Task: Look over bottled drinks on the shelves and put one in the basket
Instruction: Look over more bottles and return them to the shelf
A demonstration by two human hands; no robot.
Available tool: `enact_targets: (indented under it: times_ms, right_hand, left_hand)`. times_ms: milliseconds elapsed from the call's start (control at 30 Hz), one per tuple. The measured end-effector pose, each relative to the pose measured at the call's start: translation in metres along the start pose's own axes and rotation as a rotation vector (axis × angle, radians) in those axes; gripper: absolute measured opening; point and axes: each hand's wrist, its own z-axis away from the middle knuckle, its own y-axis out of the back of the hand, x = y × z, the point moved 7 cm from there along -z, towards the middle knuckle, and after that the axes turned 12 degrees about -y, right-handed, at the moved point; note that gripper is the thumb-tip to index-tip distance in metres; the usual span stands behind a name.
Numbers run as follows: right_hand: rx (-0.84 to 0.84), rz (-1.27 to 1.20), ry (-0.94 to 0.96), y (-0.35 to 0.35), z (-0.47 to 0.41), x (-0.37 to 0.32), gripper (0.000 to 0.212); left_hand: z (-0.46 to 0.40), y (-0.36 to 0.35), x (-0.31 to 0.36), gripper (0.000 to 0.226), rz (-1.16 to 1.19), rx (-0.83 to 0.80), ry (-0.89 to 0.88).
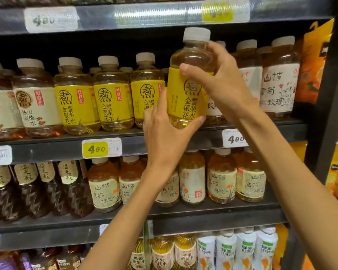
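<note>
A clear bottle of pale yellow drink with a yellow label and a white cap is held up in front of the middle shelf. My left hand grips its lower part from the left, thumb under the base. My right hand grips its upper part from the right, thumb across the label's top. Three matching yellow-label bottles stand in a row on the shelf just left of it. No basket is in view.
The dark shelf edge carries price tags reading 4.80. Brown tea bottles with white labels stand at the right, more bottles fill the shelf below, white bottles sit on the lowest one. A black upright post bounds the right.
</note>
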Motion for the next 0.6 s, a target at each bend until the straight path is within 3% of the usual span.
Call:
enact_targets:
  times_ms: [167, 300, 433, 600]
  right_hand:
    - [0.041, 0.052, 0.035, -0.004, -0.007, 0.021, 0.067]
    - [0.056, 0.132, 0.117, -0.007, -0.009, 0.024, 0.063]
    - [0.145, 0.297, 0.232, -0.004, -0.007, 0.021, 0.056]
    - [0.145, 0.524, 0.237, -0.001, -0.006, 0.028, 0.059]
  left_hand:
    - [0.004, -0.008, -0.009, 0.088, -0.108, -0.012, 0.006]
    - [0.003, -0.009, -0.01, 0.088, -0.273, 0.038, 0.003]
    - [0.003, -0.01, -0.004, 0.097, -0.305, 0.107, -0.006]
    - [-0.001, -0.017, -0.004, 0.094, -0.432, 0.075, -0.014]
